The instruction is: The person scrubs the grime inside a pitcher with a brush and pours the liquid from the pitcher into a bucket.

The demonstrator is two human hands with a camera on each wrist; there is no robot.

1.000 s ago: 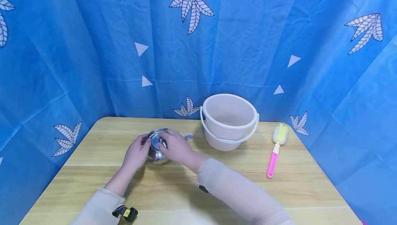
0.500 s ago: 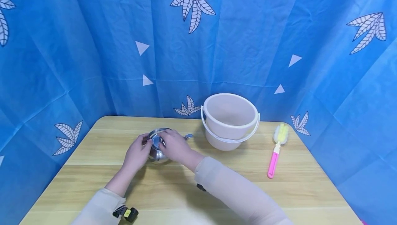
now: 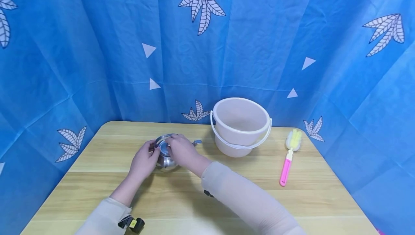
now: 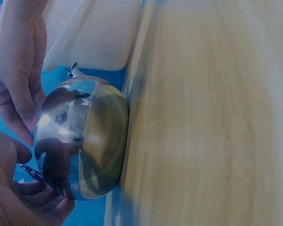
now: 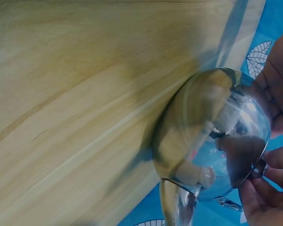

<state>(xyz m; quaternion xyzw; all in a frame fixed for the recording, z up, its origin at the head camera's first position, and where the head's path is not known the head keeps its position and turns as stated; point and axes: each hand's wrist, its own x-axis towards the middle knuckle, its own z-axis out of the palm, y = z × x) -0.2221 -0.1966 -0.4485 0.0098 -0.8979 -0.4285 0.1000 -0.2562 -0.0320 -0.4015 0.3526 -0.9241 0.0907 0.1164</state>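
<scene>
A shiny round stainless steel teapot (image 3: 166, 164) stands upright on the left part of the wooden table, its short spout (image 3: 196, 142) pointing right. At the teapot's left side my left hand (image 3: 144, 160) steadies it, thumb up by the rim and fingers curled against the body, as the left wrist view shows. My right hand (image 3: 183, 151) reaches over the top and pinches the small knob (image 5: 259, 168) of the lid (image 3: 164, 150) between thumb and fingers. From the head camera that knob is covered by the right hand. The curved metal handle arches up behind the fingers.
Right of the teapot, near the back edge, stands a white bucket (image 3: 232, 145) with its handle lowered to the front. Farther right lies a sponge brush (image 3: 285, 172) with a pink grip. A blue patterned curtain (image 3: 253, 48) surrounds the wooden table (image 3: 207, 206).
My right hand has turned slightly over the lid and now hides the knob seen earlier between the fingers. The right sleeve has shifted a little left. My left hand stays at the teapot.
</scene>
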